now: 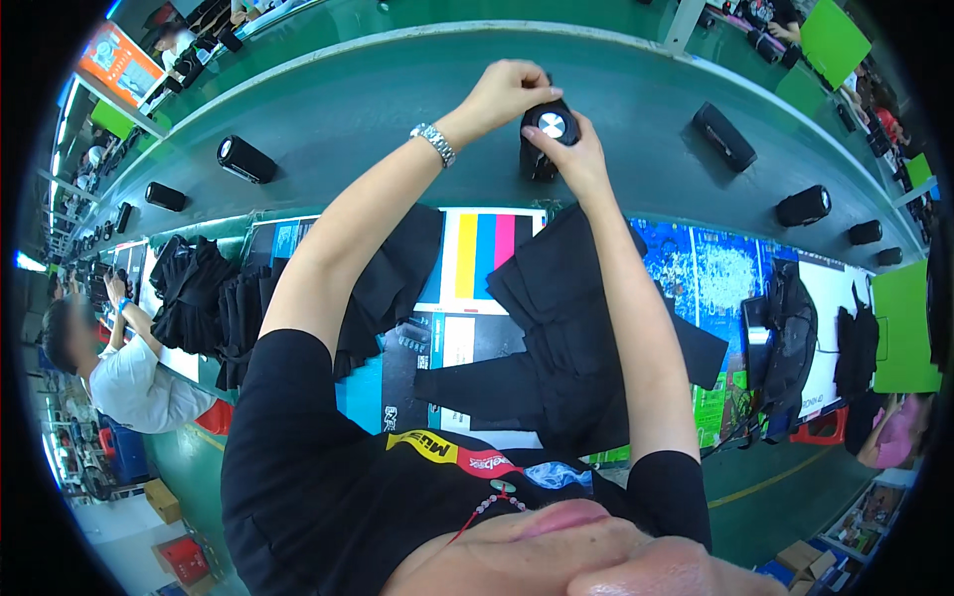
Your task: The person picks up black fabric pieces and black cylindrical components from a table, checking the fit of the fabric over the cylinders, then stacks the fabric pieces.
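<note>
Speaker, black and cylindrical [535, 159], is held in the head view between my hands over the green worktop [378, 134], closer to its near edge than to its far one. One end, with a bright silver disc [552, 124], faces up toward me; the long axis runs from that end down toward the worktop, nearly upright as far as I can judge. I cannot tell whether the lower end touches the surface.

My right hand [584, 159] is the nearer one and carries the grip: it is clamped around the right side, thumb laid across the near rim of the disc end. My left hand [514, 91] comes in from the far left, thumb and fingertips drawn together at the far rim; whether they pinch anything there I cannot tell. So the disc end lies to the right of my left fingertips and on my side of them.

Well apart along the worktop, another speaker [244, 160] stands to my left and a tilted-looking one [724, 137] to my right.
</note>
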The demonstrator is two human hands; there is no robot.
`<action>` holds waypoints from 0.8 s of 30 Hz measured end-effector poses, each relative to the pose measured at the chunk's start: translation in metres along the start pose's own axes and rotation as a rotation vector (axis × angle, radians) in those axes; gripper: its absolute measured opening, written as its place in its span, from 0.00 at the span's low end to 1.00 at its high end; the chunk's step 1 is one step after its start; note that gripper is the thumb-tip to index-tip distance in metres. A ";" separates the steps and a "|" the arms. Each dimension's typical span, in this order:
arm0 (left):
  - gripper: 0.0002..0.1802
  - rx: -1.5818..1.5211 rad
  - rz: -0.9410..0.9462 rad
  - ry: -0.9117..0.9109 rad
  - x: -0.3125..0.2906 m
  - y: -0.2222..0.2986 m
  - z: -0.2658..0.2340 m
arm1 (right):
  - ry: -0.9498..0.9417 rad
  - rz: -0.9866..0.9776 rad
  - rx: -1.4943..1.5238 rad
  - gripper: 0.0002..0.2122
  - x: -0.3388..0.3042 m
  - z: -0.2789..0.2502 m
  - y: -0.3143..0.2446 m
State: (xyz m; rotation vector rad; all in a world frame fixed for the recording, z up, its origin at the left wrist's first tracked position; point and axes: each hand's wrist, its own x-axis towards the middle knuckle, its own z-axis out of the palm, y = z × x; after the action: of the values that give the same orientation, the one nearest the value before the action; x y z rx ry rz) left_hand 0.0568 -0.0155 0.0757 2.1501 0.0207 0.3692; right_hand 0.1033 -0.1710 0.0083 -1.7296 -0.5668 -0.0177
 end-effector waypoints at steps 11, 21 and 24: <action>0.11 -0.109 0.425 0.316 -0.027 0.020 0.000 | -0.406 0.040 0.320 0.30 0.015 -0.027 -0.004; 0.31 -1.303 -0.308 0.263 0.030 -0.042 0.061 | -0.088 0.495 0.548 0.39 0.085 0.013 -0.003; 0.29 -1.095 -0.114 0.305 0.026 -0.014 0.098 | -0.109 0.426 0.548 0.31 0.078 -0.018 0.022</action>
State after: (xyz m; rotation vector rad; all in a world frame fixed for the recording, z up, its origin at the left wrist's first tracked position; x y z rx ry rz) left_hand 0.1094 -0.0824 0.0195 0.9993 0.0913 0.4886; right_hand 0.1855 -0.1623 0.0166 -1.2846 -0.2370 0.4932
